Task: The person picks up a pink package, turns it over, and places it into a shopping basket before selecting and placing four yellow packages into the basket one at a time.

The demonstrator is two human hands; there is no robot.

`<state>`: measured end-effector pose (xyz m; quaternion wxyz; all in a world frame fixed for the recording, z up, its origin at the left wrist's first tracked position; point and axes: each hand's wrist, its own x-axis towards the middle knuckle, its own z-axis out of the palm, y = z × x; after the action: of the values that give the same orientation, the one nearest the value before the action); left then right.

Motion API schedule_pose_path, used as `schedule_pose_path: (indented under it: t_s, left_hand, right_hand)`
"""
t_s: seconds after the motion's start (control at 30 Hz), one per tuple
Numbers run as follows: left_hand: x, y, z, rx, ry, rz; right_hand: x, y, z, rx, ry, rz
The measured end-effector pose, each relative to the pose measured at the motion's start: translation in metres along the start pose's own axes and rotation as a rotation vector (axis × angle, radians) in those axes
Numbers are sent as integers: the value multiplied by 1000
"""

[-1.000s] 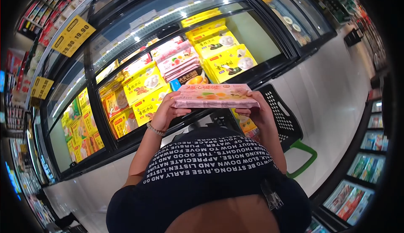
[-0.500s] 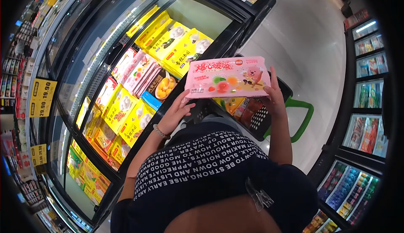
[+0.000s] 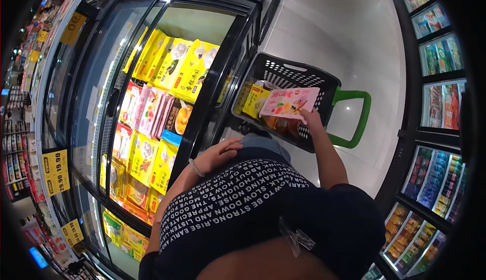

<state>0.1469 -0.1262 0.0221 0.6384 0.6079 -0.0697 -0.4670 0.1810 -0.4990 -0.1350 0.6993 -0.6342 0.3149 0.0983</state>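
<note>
A pink package (image 3: 286,102) with a cartoon animal and colored balls printed on it is inside the black shopping basket (image 3: 304,69). My right hand (image 3: 313,120) grips its lower right corner, tilting it over the other goods. Under and beside the package lie a yellow bag (image 3: 256,101) and a reddish-brown pack (image 3: 288,126), partly covered. My left hand (image 3: 220,153), with a beaded bracelet at the wrist, rests empty in front of my waist, fingers stretched out.
The green basket handle (image 3: 365,120) sticks out to the right. At left, a glass-topped freezer (image 3: 223,62) holds yellow bags (image 3: 177,67) and pink packs (image 3: 150,109). Lit display cabinets (image 3: 439,105) line the right side, across the pale floor (image 3: 349,22).
The pink package has gone from both hands down into the basket, now held by my right hand alone. My left hand has let go and drawn back toward my waist.
</note>
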Motion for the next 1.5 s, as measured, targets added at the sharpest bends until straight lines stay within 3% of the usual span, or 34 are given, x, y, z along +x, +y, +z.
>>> schedule_pose_path:
  t_s: [0.27, 0.4, 0.43, 0.53, 0.57, 0.67, 0.77, 0.87, 1.03, 1.27, 1.4, 1.5]
  left_hand:
    - [-2, 6, 6, -22, 76, -45]
    - [-9, 10, 8, -75, 146, -53]
    - [-11, 10, 8, -103, 164, -46]
    - [-15, -4, 3, -89, 199, 5]
    - [-17, -10, 1, -70, 214, 11]
    - [-21, -24, -4, -48, 256, 14]
    - [-29, -31, -3, -95, 326, -12]
    - [-46, -20, 1, -104, 428, -22]
    - [-70, -55, -3, -170, 718, 170]
    - [-127, -98, -1, -161, 1029, 176]
    - [-160, -126, 1, -179, 1216, 252]
    - [-184, -143, 2, -141, 1350, 162]
  right_hand:
    - [23, 51, 47, 74, 168, 307]
    - [31, 81, 57, 32, 162, 468]
    - [71, 140, 40, 27, 144, 530]
    - [69, 134, 42, -91, 30, 627]
    - [59, 121, 47, -149, 124, 592]
    - [67, 115, 54, -375, -176, 431]
    - [64, 90, 81, -545, -257, 278]
    - [57, 54, 116, -494, -360, 195]
    - [9, -12, 186, -326, -541, -81]
    - [-57, -63, 243, -429, -716, -667]
    - [-92, -77, 267, -497, -723, -753]
    - [-99, -74, 286, -616, -781, -880]
